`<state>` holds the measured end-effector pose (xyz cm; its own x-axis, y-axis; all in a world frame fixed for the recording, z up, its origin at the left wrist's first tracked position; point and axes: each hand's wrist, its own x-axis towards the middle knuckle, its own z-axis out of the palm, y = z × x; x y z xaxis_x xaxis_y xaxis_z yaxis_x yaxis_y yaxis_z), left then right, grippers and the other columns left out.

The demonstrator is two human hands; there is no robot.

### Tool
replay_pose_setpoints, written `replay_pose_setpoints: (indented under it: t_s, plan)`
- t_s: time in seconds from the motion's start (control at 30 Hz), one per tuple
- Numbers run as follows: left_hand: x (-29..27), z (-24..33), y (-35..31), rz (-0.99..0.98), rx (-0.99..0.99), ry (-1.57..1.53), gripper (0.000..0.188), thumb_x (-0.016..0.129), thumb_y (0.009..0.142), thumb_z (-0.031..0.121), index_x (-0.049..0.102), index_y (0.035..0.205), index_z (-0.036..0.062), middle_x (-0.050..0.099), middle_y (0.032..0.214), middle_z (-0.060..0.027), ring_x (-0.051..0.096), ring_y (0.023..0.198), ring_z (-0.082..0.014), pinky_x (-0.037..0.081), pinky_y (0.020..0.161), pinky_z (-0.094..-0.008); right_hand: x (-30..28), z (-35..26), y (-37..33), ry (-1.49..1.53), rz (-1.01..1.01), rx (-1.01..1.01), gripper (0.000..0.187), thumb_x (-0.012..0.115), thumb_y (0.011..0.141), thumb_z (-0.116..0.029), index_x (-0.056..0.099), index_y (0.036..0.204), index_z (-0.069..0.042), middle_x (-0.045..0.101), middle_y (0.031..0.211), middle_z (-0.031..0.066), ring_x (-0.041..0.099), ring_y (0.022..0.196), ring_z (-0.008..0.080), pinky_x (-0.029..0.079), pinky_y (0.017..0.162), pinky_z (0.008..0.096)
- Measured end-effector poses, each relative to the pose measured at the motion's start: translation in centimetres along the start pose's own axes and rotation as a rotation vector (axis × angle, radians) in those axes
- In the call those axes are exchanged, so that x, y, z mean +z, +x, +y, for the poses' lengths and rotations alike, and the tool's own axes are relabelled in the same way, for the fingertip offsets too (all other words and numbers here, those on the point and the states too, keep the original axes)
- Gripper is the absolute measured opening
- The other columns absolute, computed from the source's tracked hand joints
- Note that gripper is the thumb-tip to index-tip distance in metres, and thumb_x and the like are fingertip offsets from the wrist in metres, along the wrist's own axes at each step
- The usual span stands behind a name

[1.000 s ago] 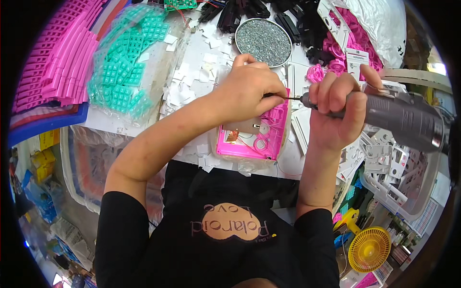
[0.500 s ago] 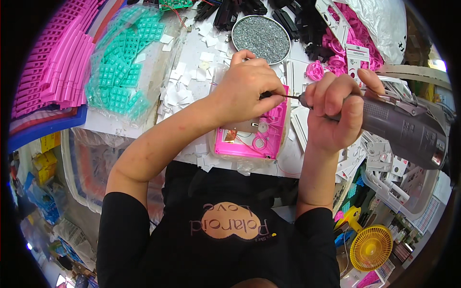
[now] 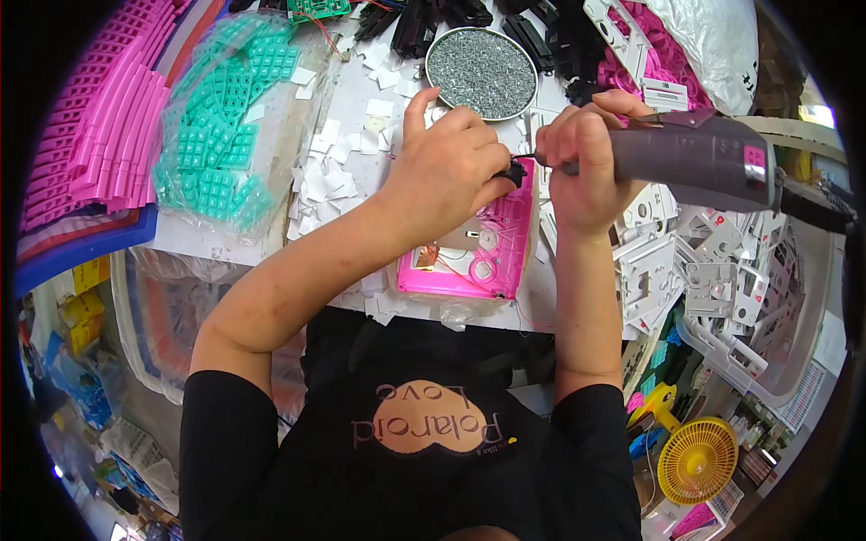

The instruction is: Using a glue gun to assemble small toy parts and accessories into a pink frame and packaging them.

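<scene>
My right hand (image 3: 586,167) is wrapped round a grey electric screwdriver (image 3: 690,164), its body pointing off to the right and its thin bit toward my left hand. Between the fingertips of my left hand (image 3: 456,167) is a small black part (image 3: 515,173), and the bit's tip meets it or lies very close. Beneath that hand lies a pink plastic casing (image 3: 456,284), open side up, with wires, a metal plate (image 3: 460,238) and a pink ring inside. My left hand covers the casing's far left part.
A round tray of small screws (image 3: 481,72) stands beyond my hands. Teal keypads (image 3: 216,144) in clear plastic and stacked pink parts (image 3: 122,135) lie left. White paper squares (image 3: 329,180) are scattered about. White panels (image 3: 649,279) and a clear bin (image 3: 785,388) are at right.
The screwdriver has swung up and away from me, from slanting down to nearly level. My left hand has turned slightly, showing more of the black part.
</scene>
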<state>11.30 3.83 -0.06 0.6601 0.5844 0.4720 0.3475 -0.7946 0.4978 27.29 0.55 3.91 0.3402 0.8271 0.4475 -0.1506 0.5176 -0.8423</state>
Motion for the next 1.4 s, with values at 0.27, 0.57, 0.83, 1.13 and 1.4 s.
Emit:
replay_pose_setpoints:
  t_s: [0.27, 0.57, 0.83, 1.13, 1.4]
  plan:
    - [0.1, -0.1, 0.1, -0.028, 0.004, 0.014, 0.024, 0.081, 0.076, 0.030, 0.070, 0.089, 0.0130, 0.065, 0.094, 0.0005, 0.059, 0.103, -0.0208, 0.030, 0.111, -0.0593, 0.2, 0.9, -0.3, -0.294, -0.044, -0.029, 0.016, 0.060, 0.087, 0.006, 0.047, 0.095, 0.000, 0.053, 0.061, 0.0072, 0.051, 0.047, 0.0142, 0.045, 0.046, 0.0299]
    - [-2.2, -0.6, 0.0, -0.219, -0.063, -0.092, 0.049, 0.081, 0.076, 0.023, 0.064, 0.120, 0.0074, 0.066, 0.114, -0.0150, 0.063, 0.106, -0.0344, 0.047, 0.098, -0.0450, -2.5, -1.9, 3.3, -0.020, -0.279, 0.005, 0.058, 0.068, 0.095, -0.027, 0.044, 0.141, -0.001, 0.060, 0.078, 0.0108, 0.060, 0.072, 0.0225, 0.052, 0.072, 0.0401]
    - [-23.9, 1.7, -11.6, -0.490, -0.377, 0.096, 0.061, 0.079, 0.066, 0.008, 0.062, 0.125, 0.0045, 0.065, 0.114, -0.0179, 0.063, 0.108, -0.0399, 0.050, 0.094, -0.0454, -10.4, -8.3, 7.0, -0.009, -0.247, 0.443, 0.053, 0.060, 0.093, -0.019, 0.051, 0.139, 0.003, 0.067, 0.102, 0.0150, 0.065, 0.088, 0.0225, 0.053, 0.084, 0.0359]
    - [-26.2, -14.4, -48.7, -1.096, -1.205, 0.678, 0.056, 0.082, 0.071, 0.033, 0.070, 0.121, 0.0104, 0.071, 0.114, -0.0184, 0.066, 0.112, -0.0370, 0.053, 0.095, -0.0450, -14.6, 0.1, 8.9, -1.230, -0.844, 0.113, 0.029, 0.070, 0.082, -0.005, 0.075, 0.110, -0.008, 0.068, 0.103, 0.0081, 0.066, 0.087, 0.0257, 0.054, 0.081, 0.0335]
    - [-18.2, -6.8, -28.5, -1.167, -0.815, 0.088, 0.026, 0.071, 0.080, 0.030, 0.074, 0.088, 0.0059, 0.071, 0.088, -0.0224, 0.069, 0.084, -0.0405, 0.055, 0.077, -0.0497, -13.9, 0.5, 6.5, -1.365, -0.744, -0.105, 0.010, 0.073, 0.085, -0.017, 0.073, 0.092, -0.010, 0.066, 0.086, 0.0057, 0.066, 0.083, 0.0261, 0.055, 0.073, 0.0377]
